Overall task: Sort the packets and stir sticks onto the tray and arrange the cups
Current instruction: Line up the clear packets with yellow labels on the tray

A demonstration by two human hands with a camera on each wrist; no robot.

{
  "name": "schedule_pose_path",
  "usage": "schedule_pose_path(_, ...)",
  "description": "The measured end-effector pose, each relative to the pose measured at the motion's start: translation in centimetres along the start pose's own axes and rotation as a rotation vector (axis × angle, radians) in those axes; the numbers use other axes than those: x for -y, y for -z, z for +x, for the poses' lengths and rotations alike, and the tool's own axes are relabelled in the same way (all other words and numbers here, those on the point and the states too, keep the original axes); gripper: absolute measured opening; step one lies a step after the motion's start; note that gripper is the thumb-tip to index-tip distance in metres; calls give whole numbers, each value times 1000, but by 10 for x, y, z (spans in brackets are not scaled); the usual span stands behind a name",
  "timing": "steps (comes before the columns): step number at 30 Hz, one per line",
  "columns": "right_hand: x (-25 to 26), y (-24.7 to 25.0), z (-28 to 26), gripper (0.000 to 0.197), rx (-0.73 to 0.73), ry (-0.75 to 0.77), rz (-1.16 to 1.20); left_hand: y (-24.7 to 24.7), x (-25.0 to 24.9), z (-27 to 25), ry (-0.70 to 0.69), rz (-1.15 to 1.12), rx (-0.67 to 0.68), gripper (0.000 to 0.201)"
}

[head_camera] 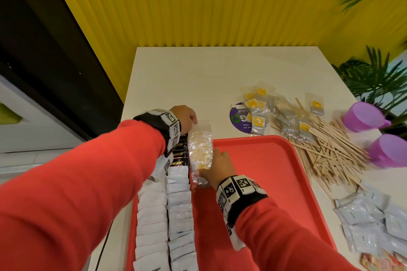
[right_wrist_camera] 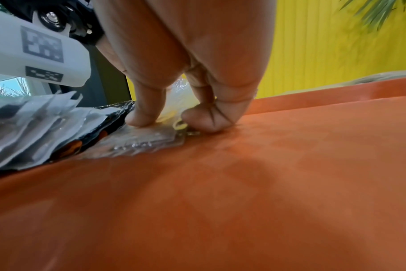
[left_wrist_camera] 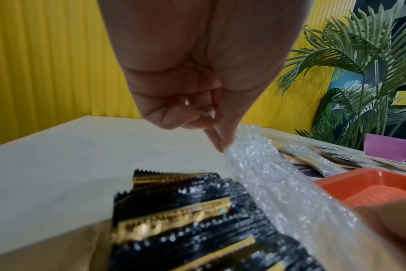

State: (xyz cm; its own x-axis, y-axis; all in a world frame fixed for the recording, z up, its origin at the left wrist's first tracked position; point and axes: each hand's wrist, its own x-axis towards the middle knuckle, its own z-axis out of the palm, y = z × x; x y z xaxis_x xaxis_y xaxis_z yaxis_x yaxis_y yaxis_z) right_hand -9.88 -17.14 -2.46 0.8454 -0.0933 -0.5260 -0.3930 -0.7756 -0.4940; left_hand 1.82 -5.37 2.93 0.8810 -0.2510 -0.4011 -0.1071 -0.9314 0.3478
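A row of clear tea packets (head_camera: 200, 149) with yellow tags lies on the left part of the red tray (head_camera: 264, 171), beside black-and-gold packets (head_camera: 180, 152) and two columns of white packets (head_camera: 167, 211). My left hand (head_camera: 195, 121) pinches the far end of the clear packets (left_wrist_camera: 278, 183) with curled fingers, seen also as the left hand (left_wrist_camera: 220, 146) in its wrist view. My right hand (head_camera: 204, 172) holds the near end; there thumb and a bent finger of the right hand (right_wrist_camera: 172, 121) press the clear packets (right_wrist_camera: 146, 139) onto the tray (right_wrist_camera: 243, 183).
On the white table right of the tray lie loose clear packets (head_camera: 264, 112), a heap of wooden stir sticks (head_camera: 330, 149), two purple cups (head_camera: 361, 116) on their sides, and silver packets (head_camera: 370, 220). A plant (head_camera: 378, 77) stands at the far right edge.
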Motion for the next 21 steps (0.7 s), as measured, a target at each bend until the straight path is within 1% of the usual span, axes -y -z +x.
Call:
schedule_pose_path(4, -2, 5, 0, 92, 33, 7, 18, -2, 2, 2, 28, -22, -38, 34)
schedule_pose_path(7, -4, 8, -2, 91, 66, 25, 26, -3, 2, 2, 39, -17, -25, 42)
schedule_pose_path(9, -5, 13, -2, 91, 61, 32, 34, -3, -1, 2, 43, 6, -26, 45)
schedule_pose_path(11, -7, 22, -2, 91, 31, 21, 62, -4, -6, 2, 43, 1, -57, 44)
schedule_pose_path(14, -18, 40, 0, 80, -48, -12, 102, -3, -22, 2, 12, -31, -103, 40)
schedule_pose_path(18, -42, 73, 1, 69, -129, -54, 144, -7, -59, 6, -44, -71, -103, 39)
schedule_pose_path(21, -63, 100, 0, 66, -175, -64, 210, -16, -94, 15, -43, -143, -90, 43)
